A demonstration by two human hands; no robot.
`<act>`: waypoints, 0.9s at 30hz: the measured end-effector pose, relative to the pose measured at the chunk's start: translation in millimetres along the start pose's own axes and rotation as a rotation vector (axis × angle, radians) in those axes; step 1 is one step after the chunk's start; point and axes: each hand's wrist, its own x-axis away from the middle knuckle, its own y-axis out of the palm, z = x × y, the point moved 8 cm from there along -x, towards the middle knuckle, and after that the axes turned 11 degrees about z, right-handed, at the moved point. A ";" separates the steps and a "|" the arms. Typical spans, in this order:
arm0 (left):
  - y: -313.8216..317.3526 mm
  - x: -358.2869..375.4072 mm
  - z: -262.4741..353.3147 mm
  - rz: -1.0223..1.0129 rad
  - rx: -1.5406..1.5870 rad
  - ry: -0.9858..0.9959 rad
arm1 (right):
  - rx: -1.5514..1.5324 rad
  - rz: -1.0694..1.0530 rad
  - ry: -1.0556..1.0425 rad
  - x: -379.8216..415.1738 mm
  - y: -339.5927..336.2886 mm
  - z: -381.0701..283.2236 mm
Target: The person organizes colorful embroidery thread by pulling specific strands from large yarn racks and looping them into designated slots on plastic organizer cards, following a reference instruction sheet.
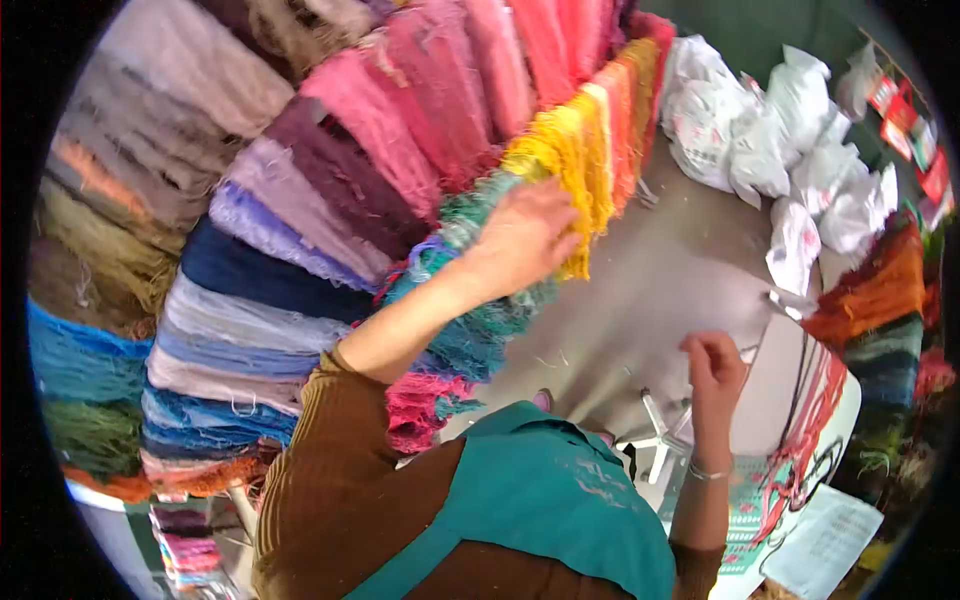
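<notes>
Far left, 9 o'clock: navy-blue hanging yarn skein, fuzzy, long strands. At 11: bright pink fluffy yarn skein. Near centre: mottled teal curly yarn bundle, below the left forearm. Left hand, toward 1 o'clock, lies over the join between the teal bundle and the golden-yellow stringy yarn skein, fingers on or right beside the yellow strands; grip hidden, can't tell if it grasps any. Handling, my judgement: part strands from the top, light fingertips, one colour at a time; a sideways drag probably snags the teal curls. Right hand, near 4, in the air, fingers curled, nothing visible in it; can't tell if clenched. It could steady neighbouring strands. Far right: knotted white plastic bags at 2, thin red cords toward 4.
</notes>
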 end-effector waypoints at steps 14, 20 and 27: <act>-261.5 32.3 -135.0 0.123 -0.853 -0.305 | -0.477 -0.485 -0.490 -20.3 374.6 -200.7; -263.7 30.2 -136.2 0.227 -0.860 -0.305 | -0.459 -0.462 -0.389 -34.7 427.5 -207.3; -263.5 30.4 -140.4 0.221 -0.877 -0.355 | -0.584 -0.486 -0.253 -33.8 427.2 -199.8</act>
